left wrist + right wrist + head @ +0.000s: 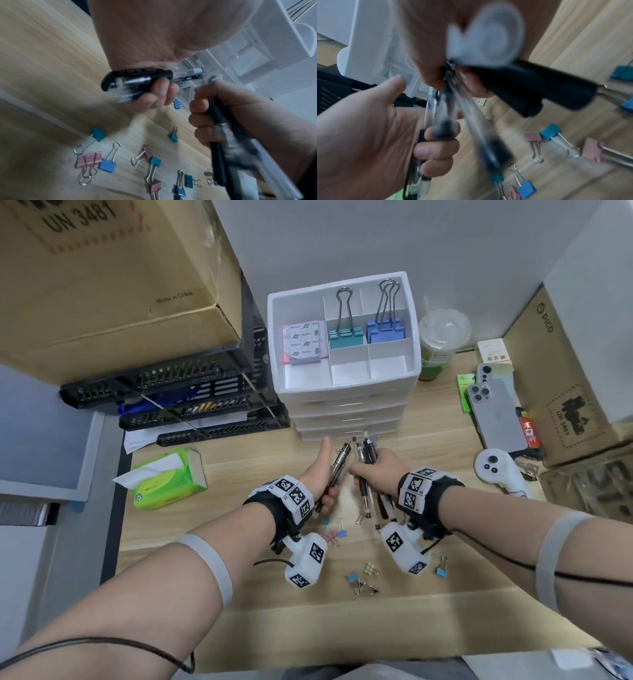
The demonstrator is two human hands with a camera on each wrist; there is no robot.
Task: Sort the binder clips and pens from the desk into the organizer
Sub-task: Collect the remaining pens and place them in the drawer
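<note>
Pale wood bench (239,460) runs under your forearms, hemmed by cardboard boxes and a grey wall. At far left a green tissue pack (171,479) sits in front of the black stacked paper trays (191,402), clear of your work. Your left hand (317,474) has its grip clamped round a clear pen (337,470), thumb raised, tip aimed toward the white organizer (346,405). Holding it near upright looks like preparation for standing it in a compartment. Below and between your wrists, small binder clips (364,578) in blue, teal, pink and yellow lie loose on the bench, unsorted. Your right hand (378,474) has its grip closed on a bundle of pens (366,460), dark and clear together, gathered so one trip serves. Up in the organizer's top tray, teal large clips (346,337) and blue large clips (385,332) stand sorted by colour beside sticky notes (303,344); the front compartments hold nothing, and the pens probably belong there.
</note>
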